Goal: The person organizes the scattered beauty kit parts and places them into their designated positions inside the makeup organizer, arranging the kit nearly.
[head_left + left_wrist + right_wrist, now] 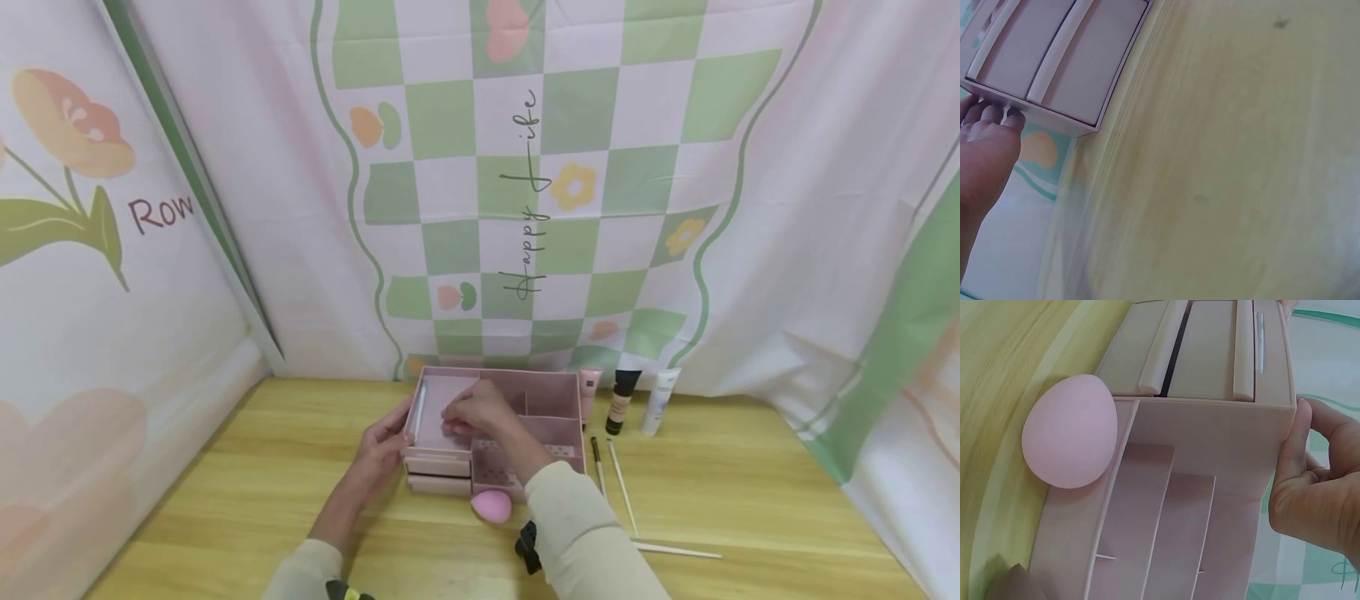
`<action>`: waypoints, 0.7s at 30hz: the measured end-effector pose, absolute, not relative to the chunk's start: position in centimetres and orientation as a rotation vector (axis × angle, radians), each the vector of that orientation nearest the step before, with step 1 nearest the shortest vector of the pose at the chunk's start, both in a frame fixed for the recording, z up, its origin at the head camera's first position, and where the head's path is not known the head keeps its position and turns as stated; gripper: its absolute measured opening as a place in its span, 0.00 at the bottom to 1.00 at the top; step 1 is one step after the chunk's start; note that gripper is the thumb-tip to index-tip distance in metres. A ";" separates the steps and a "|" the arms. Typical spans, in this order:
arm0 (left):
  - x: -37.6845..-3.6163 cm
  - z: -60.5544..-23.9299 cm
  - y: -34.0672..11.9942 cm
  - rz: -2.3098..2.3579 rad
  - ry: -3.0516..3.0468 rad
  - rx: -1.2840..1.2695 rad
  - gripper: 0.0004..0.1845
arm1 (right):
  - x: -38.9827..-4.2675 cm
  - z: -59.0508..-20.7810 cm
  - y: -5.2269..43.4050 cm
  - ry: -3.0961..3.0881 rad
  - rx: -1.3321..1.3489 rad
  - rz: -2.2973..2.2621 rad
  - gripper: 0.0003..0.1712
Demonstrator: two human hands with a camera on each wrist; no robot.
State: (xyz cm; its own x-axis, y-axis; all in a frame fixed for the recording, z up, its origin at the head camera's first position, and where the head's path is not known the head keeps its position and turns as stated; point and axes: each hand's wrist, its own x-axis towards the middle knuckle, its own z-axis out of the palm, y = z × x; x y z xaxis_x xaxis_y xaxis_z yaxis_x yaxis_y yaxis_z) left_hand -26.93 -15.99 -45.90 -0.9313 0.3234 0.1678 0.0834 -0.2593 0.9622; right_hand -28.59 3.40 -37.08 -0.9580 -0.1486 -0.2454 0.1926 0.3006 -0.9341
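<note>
A pink desk organizer [552, 398] with drawers at its front left and open compartments at its right stands against the curtain. My left hand [380, 450] touches its left side near the front corner; in the left wrist view, several fingertips rest against that side wall. Over the shallow top tray [446, 392], my right hand [483, 410] reaches in with bent fingers and nothing visible in them. In the right wrist view, its thumb and forefinger are near the tray's rim. A thin whitish stick [420, 408] lies along the tray's left edge. An egg-shaped pink makeup sponge [492, 506] sits before the organizer.
Right of the organizer stand a pink tube [590, 387], a black-capped beige tube [622, 404] and a white tube [660, 402]. A dark-tipped brush [597, 465] and two slim white sticks [621, 487] [677, 549] lie on the wooden table [247, 500].
</note>
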 end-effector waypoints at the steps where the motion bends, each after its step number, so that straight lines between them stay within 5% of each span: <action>1: -26.9 -45.9 -16.0 2.321 1.810 0.508 0.36 | -28.7 -37.1 3.5 2.273 0.040 -1.717 0.11; 21: -26.8 -45.8 -16.1 2.315 1.832 0.503 0.38 | -27.7 -37.6 5.3 2.017 -0.063 -1.915 0.18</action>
